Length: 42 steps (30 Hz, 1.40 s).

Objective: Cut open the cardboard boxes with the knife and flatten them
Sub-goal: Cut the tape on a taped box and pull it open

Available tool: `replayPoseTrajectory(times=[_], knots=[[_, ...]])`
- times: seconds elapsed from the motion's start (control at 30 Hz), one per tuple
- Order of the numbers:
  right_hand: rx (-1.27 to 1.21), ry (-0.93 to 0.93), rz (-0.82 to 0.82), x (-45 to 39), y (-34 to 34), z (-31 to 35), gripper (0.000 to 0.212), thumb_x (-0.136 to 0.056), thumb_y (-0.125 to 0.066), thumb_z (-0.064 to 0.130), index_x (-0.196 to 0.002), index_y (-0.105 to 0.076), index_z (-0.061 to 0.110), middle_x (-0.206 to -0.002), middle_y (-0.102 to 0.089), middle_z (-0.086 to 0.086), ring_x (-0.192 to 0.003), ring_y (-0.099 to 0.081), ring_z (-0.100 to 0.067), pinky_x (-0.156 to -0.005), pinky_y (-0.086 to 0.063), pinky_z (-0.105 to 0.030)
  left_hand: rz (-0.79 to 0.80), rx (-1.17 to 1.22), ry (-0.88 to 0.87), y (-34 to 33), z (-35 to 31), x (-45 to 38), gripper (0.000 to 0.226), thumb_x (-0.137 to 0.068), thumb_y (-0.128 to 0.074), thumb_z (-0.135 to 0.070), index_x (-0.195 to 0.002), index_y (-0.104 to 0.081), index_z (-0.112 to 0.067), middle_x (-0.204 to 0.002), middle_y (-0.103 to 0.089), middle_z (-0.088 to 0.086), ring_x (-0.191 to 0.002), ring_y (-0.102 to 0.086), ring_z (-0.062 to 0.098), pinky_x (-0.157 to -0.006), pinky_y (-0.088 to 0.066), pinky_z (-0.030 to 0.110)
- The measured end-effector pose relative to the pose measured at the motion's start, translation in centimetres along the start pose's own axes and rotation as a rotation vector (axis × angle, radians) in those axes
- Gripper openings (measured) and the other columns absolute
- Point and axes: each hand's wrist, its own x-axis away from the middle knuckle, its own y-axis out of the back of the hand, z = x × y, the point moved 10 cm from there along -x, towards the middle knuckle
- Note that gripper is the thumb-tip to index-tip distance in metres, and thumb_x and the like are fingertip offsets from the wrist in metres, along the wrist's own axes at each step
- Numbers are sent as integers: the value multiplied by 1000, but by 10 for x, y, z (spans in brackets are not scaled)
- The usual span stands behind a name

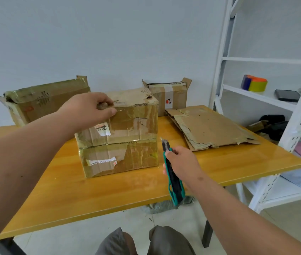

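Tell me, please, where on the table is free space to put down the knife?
Free: the near strip of the table in front of the taped box, and the patch between that box and the flattened cardboard, beside the right hand. Crowded: the far edge, with the two opened boxes.

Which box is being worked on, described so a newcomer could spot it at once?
On the wooden table, look to the middle, nearest the person. The box stands there sealed in glossy tape, with the left hand gripping its top edge. Unlike the two open boxes behind it, its flaps are closed, and the knife is beside it.
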Motion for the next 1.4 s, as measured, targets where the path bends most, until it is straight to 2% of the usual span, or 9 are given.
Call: replayPoseTrajectory(times=[0.1, 0.27, 0.43, 0.6, 0.73, 0.87, 1.03, 1.27, 1.4], knots=[[-203, -84, 43, 9, -11, -5, 21, -102, -51, 18, -103, -60, 0, -81, -72, -19, -65, -71, -28, -74, -61, -46, 26, 10, -1, -5, -1, 2, 32, -90, -57, -49, -120, -61, -37, -114, -61, -6, -92, -55, 14, -77, -42, 28], [-501, -171, 37, 20, -17, -2, 16, -102, -52, 14, -92, -58, 3, -83, -67, -23, -61, -65, -29, -40, -47, -21, 54, -108, -9, -4, -12, 2, 35, -94, -52, -46, -129, -58, -40, -120, -63, -4, -92, -54, 15, -77, -43, 28], [-597, -185, -65, 18, -7, -4, 20, -103, -50, 15, -84, -53, 9, -79, -64, -20, -61, -63, -28, -53, -51, -31, 123, -152, -37, -9, -15, 5, 38, -93, -48, -56, -131, -48, -56, -136, -55, -15, -123, -50, 21, -101, -42, 48], [-535, -148, -119, 11, 3, -5, 21, -103, -50, 16, -100, -57, -3, -76, -64, -17, -56, -63, -24, -55, -52, -32, 111, -135, -76, -11, -21, 9, 38, -94, -43, -60, -131, -44, -59, -143, -44, -24, -135, -34, 19, -104, -27, 47], [-503, -119, -161, 8, 1, -6, 30, -103, -51, 17, -106, -52, -12, -79, -62, -20, -48, -64, -19, -56, -55, -36, 118, -137, -100, -20, -25, 9, 41, -98, -33, -57, -138, -36, -57, -150, -34, -19, -136, -23, 26, -103, -23, 48], [-509, -110, -139, 8, -11, -4, 24, -103, -52, 19, -99, -60, -4, -75, -64, -16, -51, -63, -19, -56, -56, -35, 195, -65, -138, -26, -27, 9, 46, -99, -33, -51, -145, -33, -46, -154, -30, -8, -139, -19, 29, -113, -15, 46], [-554, -141, -135, 6, -14, 0, 20, -103, -52, 18, -88, -60, 7, -71, -65, -13, -53, -64, -21, -52, -53, -31, 191, -46, -147, -27, -33, 12, 47, -101, -32, -47, -148, -33, -40, -154, -29, -6, -140, -19, 26, -114, -12, 40], [-467, -106, -46, 12, -41, 11, 24, -100, -55, 16, -101, -60, -8, -72, -64, -16, -50, -64, -19, -66, -62, -43, 195, 9, -112, -28, -33, 11, 46, -101, -34, -48, -147, -33, -43, -153, -29, -8, -139, -17, 28, -114, -14, 45], [-413, -34, 42, 21, -72, 28, 27, -98, -53, 15, -97, -57, -11, -73, -63, -18, -56, -69, -24, -70, -61, -49, 200, 51, -97, -28, -31, 14, 45, -101, -34, -47, -146, -34, -43, -153, -28, -11, -140, -15, 26, -115, -13, 46]])
